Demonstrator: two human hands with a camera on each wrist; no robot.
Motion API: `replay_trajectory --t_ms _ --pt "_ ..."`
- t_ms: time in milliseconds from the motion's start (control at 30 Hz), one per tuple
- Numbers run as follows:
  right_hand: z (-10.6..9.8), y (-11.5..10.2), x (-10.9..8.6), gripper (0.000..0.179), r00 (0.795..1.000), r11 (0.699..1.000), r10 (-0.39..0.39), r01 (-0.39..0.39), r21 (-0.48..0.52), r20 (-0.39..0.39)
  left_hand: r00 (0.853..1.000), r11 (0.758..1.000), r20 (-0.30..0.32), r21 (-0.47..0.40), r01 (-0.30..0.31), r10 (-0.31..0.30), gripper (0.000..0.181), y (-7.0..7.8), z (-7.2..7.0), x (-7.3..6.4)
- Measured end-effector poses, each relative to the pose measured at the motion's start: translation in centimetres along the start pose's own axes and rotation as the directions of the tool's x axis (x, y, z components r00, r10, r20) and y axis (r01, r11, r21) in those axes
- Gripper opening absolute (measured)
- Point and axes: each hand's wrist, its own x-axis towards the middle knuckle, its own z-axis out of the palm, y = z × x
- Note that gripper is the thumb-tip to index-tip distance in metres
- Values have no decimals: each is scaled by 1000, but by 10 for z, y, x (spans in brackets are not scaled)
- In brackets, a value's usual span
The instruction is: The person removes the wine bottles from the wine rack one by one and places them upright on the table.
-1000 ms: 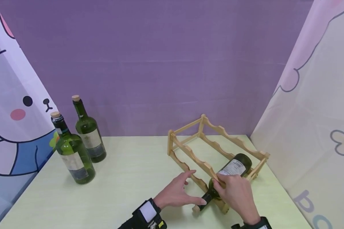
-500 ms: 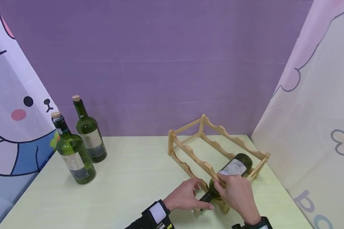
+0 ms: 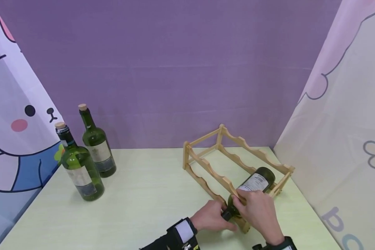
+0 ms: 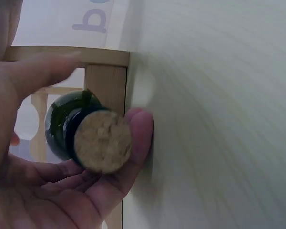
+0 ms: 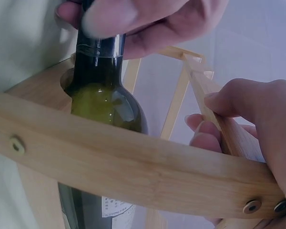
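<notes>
A dark green wine bottle [image 3: 255,182] lies in the near right slot of a wooden wine rack [image 3: 210,169], its base up to the right and its neck toward me. My left hand [image 3: 211,218] holds the neck, thumb on one side and curled fingers on the other. In the left wrist view the cork [image 4: 104,141] faces the camera, with the fingers cupped around it. My right hand [image 3: 260,212] grips the rack's upper front rail, thumb and fingers on opposite sides of the wood, as the right wrist view shows. The hand covers part of the bottle in the head view.
Two corked green bottles, a front one [image 3: 81,173] and a rear one [image 3: 99,149], stand upright on the left of the pale table [image 3: 137,208]. A purple backdrop [image 3: 162,76] rises behind, with printed cloth [image 3: 340,139] along the right side.
My left hand has moved right, from beside the cork onto the bottle's neck, its fingers closing around it. The right hand, rack and bottle look unmoved.
</notes>
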Motion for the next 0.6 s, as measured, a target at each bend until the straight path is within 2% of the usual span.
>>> replay_trajectory --t_ms 100,300,500,600 --pt "-1 -1 1 8 1000 1000 2 -2 -1 4 999 999 3 -28 41 -41 27 3 4 2" --pt "-2 0 1 11 1000 1000 2 -2 0 -13 998 995 -31 -92 49 -52 20 2 18 11" --pt "-1 -1 0 10 1000 1000 -2 2 1 -22 990 996 -112 -41 81 -85 25 -2 30 16" --pt "0 -1 0 10 1000 1000 -1 1 1 -11 987 996 -138 -34 77 -81 27 -4 32 17"
